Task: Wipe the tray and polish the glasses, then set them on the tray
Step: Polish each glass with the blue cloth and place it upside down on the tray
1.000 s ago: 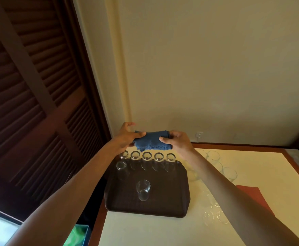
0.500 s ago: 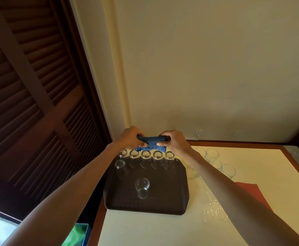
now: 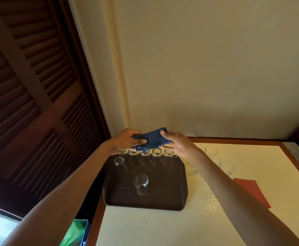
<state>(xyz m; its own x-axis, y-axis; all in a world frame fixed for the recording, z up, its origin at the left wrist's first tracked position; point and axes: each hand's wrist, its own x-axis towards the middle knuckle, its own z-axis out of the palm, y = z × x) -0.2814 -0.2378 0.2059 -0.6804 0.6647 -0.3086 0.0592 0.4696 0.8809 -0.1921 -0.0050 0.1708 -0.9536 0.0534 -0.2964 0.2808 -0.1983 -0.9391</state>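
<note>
- Cloth (image 3: 152, 139): blue and crumpled, held up between both hands over the far edge of the tray (image 3: 162, 199) (whether its lower fringe touches the glass rims beneath cannot be judged).
- Left hand (image 3: 125, 142): fingers curled round the cloth's left end, thumb lying across it. This is a firm grip.
- Right hand (image 3: 178, 144): thumb on top of the cloth's right end with fingers beneath it, pinching the fabric.
- Tray: dark brown, with a textured floor. It lies flat at the left edge of the table (image 3: 162, 228), towards the far-left corner.
- Row of glasses (image 3: 156, 152): upright along the tray's far edge, close side by side (the leftmost is partly hidden behind the left hand).
- Second-row glass (image 3: 119, 161): upright by the tray's left edge, just nearer than the row.
- Single glass (image 3: 141, 186): upright near the tray's middle, apart from the others.
- Loose glasses (image 3: 211, 150): clear, standing on the table right of the tray, several partly hidden by the right forearm.
- Red napkin (image 3: 251, 192): flat on the table, beyond the loose glasses towards its right edge.
</note>
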